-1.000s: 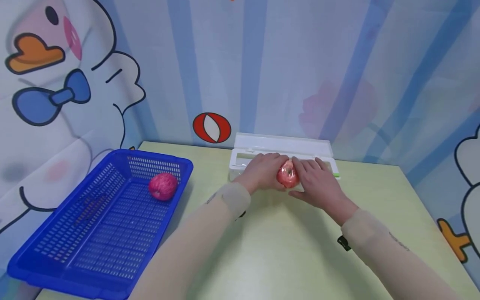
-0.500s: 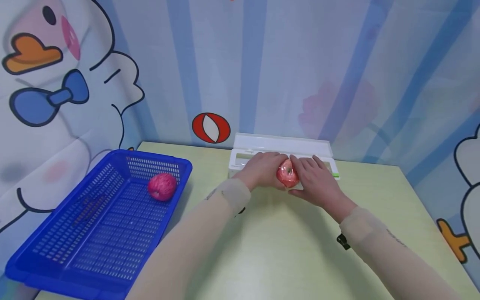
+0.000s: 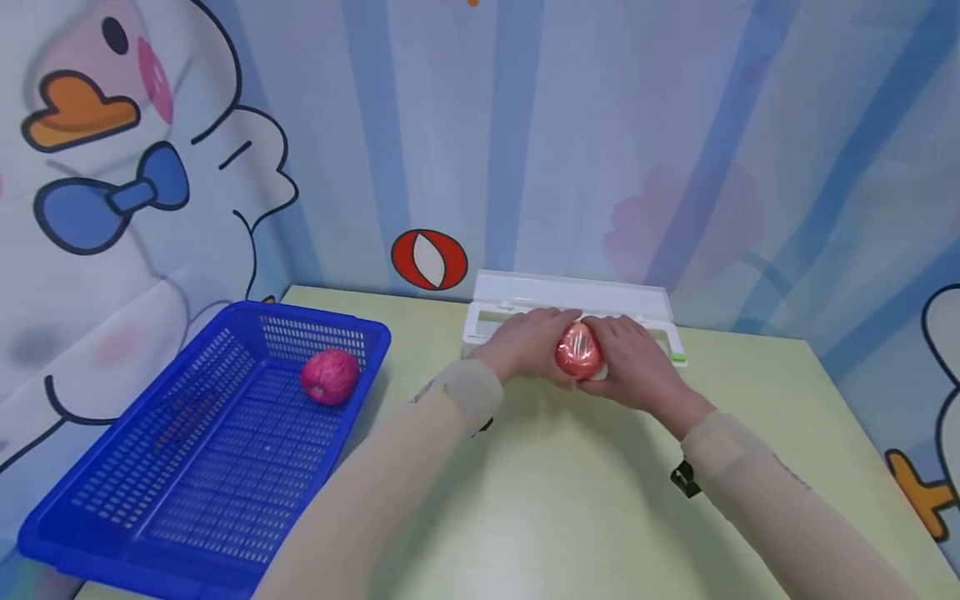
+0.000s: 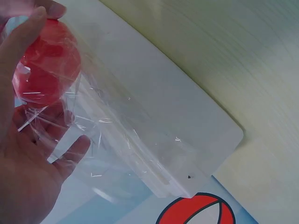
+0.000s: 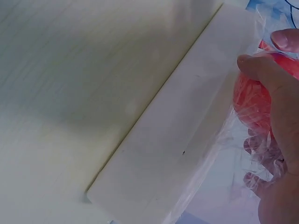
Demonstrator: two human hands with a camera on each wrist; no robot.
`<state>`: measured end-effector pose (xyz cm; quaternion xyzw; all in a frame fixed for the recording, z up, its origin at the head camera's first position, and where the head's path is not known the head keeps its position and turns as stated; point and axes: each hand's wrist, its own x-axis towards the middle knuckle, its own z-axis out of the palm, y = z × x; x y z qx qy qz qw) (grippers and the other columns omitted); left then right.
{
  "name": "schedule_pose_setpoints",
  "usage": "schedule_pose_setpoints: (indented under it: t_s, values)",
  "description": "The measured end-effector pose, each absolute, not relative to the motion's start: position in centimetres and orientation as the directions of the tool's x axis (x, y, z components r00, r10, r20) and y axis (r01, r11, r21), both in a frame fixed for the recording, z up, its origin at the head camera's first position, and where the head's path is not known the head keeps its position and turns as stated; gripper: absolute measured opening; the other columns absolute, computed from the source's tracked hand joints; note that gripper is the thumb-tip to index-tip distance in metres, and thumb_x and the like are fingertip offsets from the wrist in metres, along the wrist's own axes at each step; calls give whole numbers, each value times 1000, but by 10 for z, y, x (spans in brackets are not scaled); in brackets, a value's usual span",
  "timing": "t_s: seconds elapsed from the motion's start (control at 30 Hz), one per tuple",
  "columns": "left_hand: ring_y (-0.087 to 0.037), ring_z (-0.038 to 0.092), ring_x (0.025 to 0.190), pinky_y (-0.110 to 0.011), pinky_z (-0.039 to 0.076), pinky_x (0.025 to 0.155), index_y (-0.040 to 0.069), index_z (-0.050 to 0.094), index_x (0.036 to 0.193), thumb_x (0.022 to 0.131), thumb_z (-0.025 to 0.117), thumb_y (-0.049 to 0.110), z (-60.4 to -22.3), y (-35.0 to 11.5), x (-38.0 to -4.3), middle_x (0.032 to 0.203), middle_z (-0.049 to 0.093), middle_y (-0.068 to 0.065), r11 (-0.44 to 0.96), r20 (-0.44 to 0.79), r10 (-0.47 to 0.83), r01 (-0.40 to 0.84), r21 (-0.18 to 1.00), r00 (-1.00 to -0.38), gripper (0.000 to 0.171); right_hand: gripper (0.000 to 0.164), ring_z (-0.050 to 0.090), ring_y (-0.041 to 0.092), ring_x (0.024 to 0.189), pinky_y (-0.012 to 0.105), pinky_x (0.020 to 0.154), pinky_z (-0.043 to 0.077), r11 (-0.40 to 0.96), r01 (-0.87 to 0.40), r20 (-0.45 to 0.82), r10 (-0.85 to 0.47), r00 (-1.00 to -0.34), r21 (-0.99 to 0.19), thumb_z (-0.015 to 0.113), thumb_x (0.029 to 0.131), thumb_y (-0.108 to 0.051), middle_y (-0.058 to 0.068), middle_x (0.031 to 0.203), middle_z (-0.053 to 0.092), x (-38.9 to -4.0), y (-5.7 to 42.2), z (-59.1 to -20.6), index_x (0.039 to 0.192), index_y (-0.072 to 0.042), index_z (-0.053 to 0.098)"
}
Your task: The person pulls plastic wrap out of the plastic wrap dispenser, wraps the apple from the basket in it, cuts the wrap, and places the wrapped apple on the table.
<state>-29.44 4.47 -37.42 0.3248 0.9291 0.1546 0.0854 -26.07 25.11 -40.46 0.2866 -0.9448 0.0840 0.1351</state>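
Both hands hold a red apple wrapped in clear cling film. My left hand grips its left side with curled fingers, and my right hand grips the right side. Loose film trails from the apple over the left fingers, and more film bunches around the right fingertips in the right wrist view. Just behind the hands is a long white cling film dispenser with its lid raised. The hands hide its middle.
On the left stands a blue perforated basket with a pinkish-red apple at its far right corner. The pale table ends at the back against a printed cloth.
The held apple has turned between the hands: its stem hollow faced up before, and a smooth, shiny film-covered side does now. The right fingers have drawn in closer around it.
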Motion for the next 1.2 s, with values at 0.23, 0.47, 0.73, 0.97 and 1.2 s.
schedule_pose_setpoints:
  t_s: [0.23,0.47,0.73,0.97,1.2]
  values:
    - [-22,48,146,-45,44,120,17,32,167,88,88,43,-376,40,-290,162,49,-3,757,-14,623,598,264,-782,100,88,60,44,122,61,106,51,813,-551,262,-499,-826,-187,95,77,-28,24,133,64,-266,256,-398,146,6,50]
    - [-20,56,131,-40,49,113,16,39,163,89,86,46,-376,42,-291,147,58,-2,735,82,654,657,168,-752,92,84,61,42,122,60,101,55,790,-538,226,-490,-842,-293,93,79,-25,23,134,65,-269,259,-385,145,6,52]
    - [-17,58,125,-40,53,108,17,46,157,88,89,38,-370,46,-299,140,61,0,726,78,644,640,252,-761,84,82,62,40,123,59,104,54,769,-532,187,-499,-846,-354,92,80,-24,20,135,65,-276,260,-377,146,4,53]
    - [-17,58,125,-37,55,104,16,50,152,88,89,33,-351,46,-305,138,62,-1,687,69,661,640,344,-747,77,79,62,39,126,60,103,55,751,-527,178,-501,-847,-398,92,81,-22,18,138,66,-281,263,-362,147,2,54]
    - [-17,57,123,-35,57,100,15,53,150,86,90,29,-329,46,-313,134,62,0,664,78,676,651,367,-733,75,78,64,35,123,60,98,58,746,-519,177,-493,-852,-417,93,80,-23,14,137,66,-286,265,-341,146,-3,56]
